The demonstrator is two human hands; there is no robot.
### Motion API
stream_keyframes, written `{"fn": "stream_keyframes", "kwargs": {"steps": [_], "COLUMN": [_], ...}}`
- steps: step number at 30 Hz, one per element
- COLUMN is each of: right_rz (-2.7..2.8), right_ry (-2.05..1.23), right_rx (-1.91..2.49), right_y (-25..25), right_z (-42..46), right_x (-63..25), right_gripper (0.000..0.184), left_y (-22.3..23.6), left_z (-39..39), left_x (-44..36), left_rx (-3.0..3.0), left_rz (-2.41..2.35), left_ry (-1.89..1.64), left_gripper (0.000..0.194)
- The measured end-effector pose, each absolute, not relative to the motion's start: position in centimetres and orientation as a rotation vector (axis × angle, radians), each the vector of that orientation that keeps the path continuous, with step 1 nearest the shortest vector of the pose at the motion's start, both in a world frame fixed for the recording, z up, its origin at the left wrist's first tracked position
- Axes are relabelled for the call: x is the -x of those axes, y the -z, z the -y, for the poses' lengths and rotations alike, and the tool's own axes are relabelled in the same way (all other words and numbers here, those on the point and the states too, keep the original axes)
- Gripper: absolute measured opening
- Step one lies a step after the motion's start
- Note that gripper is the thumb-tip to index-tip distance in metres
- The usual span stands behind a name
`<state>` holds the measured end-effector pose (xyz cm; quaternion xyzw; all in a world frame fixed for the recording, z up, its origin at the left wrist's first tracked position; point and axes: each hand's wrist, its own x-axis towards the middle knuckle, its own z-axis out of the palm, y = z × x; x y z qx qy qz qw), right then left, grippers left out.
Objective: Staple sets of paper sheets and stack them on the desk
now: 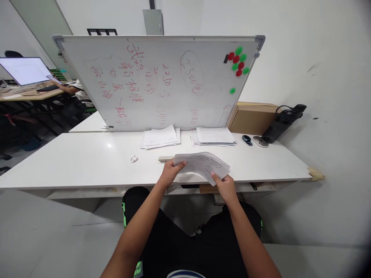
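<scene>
A thin bundle of printed paper sheets [199,162] is held up over the front edge of the white desk [87,162], bent in a curve. My left hand [171,172] pinches its left end, thumb on top. At the lower right corner my right hand [226,187] grips the sheets the same way. Just behind the left hand lies a beige stapler-like object [165,158], partly covered by the sheets. Farther back are two paper piles, one on the left [160,137] and one on the right [216,136].
A whiteboard [116,85] with red writing and round magnets stands along the desk's back. To the right are a cardboard box [252,119], black bottle [282,125], mouse [261,141] and small dark object [247,139]. A white coil [133,158] lies left. Another person's arm [68,88] shows far left.
</scene>
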<state>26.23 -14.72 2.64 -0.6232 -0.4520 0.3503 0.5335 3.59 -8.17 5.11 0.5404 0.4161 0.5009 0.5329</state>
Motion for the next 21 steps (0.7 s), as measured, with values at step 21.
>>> {"fn": "stream_keyframes", "kwargs": {"steps": [21], "right_rz": [1.125], "right_ry": [-0.809], "right_rx": [1.402], "right_y": [-0.5], "right_z": [14.3], "right_x": [-25.4], "right_gripper": [0.049], "left_y": [-3.6], "left_z": [9.3], "left_x": [-4.7], "left_rx": [-1.394], "left_rz": [-1.041], "left_ry": [-1.066], "left_gripper": [0.038]}}
